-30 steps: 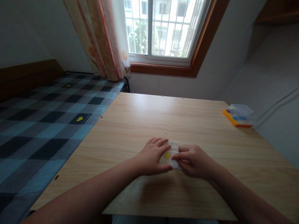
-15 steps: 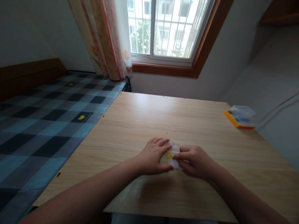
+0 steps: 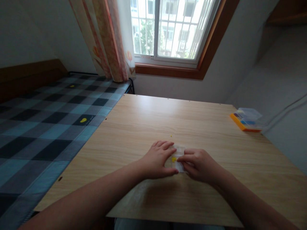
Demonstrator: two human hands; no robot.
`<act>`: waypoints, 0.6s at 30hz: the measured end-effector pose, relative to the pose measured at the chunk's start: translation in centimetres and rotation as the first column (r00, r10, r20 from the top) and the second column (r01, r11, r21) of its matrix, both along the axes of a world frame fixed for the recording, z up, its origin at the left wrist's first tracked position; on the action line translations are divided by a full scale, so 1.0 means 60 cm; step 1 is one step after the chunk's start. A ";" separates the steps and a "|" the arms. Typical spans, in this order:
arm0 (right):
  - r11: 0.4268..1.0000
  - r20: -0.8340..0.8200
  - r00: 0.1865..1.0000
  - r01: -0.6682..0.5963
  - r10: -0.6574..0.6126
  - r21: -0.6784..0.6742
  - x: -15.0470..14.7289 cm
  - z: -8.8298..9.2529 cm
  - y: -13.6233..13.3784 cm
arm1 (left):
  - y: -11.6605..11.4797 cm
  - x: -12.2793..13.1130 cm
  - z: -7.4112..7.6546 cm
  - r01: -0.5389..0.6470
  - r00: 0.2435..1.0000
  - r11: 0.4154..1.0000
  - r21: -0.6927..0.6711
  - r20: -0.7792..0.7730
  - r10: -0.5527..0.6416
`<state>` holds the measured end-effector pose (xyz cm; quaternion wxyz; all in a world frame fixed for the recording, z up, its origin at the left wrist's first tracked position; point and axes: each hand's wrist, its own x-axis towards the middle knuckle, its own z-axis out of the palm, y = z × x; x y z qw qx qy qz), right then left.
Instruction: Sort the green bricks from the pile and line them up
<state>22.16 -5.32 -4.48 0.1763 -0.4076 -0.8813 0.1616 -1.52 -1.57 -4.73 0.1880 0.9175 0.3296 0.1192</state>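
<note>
A small clear plastic packet (image 3: 177,154) with a yellow piece (image 3: 174,159) inside lies on the wooden table (image 3: 153,118) near the front middle. My left hand (image 3: 157,160) rests on the packet's left side, fingers laid over it and thumb along its near edge. My right hand (image 3: 200,165) is closed on the packet's right side, its fingertips pinched together close to the yellow piece. A tiny yellow speck (image 3: 171,136) lies on the table just beyond the hands.
An orange and clear compartment box (image 3: 247,119) with coloured contents sits at the table's far right edge by the wall. A bed with a blue and black checked cover (image 3: 48,118) adjoins the table's left side. A window and curtain stand behind.
Both hands stay on the packet. My right fingertips have shifted slightly left towards the yellow piece. The view moved a little between the earliest frame and now.
</note>
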 end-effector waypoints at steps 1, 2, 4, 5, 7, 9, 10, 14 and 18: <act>1.000 -0.006 1.000 -0.002 0.002 0.000 0.000 0.000 0.000 | 0.000 0.000 0.001 -0.002 1.000 1.000 -0.003 -0.002 0.002; 1.000 -0.009 1.000 -0.004 0.004 0.000 -0.001 0.000 0.000 | -0.001 0.000 0.002 -0.003 1.000 1.000 -0.007 -0.004 0.003; 1.000 -0.002 1.000 -0.010 0.010 0.001 -0.003 0.000 0.000 | -0.001 0.000 0.004 -0.006 1.000 1.000 -0.013 -0.006 0.005; 1.000 0.006 1.000 -0.012 0.012 0.000 -0.005 0.000 0.000 | -0.001 0.000 0.005 -0.005 1.000 1.000 -0.016 -0.007 0.005; 1.000 0.024 1.000 -0.015 0.015 -0.003 -0.007 0.000 0.000 | -0.001 -0.001 0.005 -0.002 1.000 1.000 -0.020 -0.007 0.002; 1.000 0.035 0.999 -0.014 0.015 -0.004 -0.008 -0.001 0.000 | -0.001 -0.001 0.004 0.002 1.000 1.000 -0.022 -0.003 -0.002; 1.000 0.035 0.999 -0.015 0.015 -0.003 -0.008 -0.001 0.000 | -0.001 -0.002 0.004 0.003 1.000 1.000 -0.022 0.001 -0.003; 1.000 0.020 1.000 -0.022 0.022 0.011 -0.007 -0.003 0.001 | 0.000 -0.001 0.001 0.004 1.000 1.000 -0.018 0.016 -0.004; 1.000 0.025 0.999 -0.025 0.024 0.016 -0.007 -0.004 0.000 | -0.001 -0.001 0.004 0.001 1.000 1.000 -0.021 0.012 0.000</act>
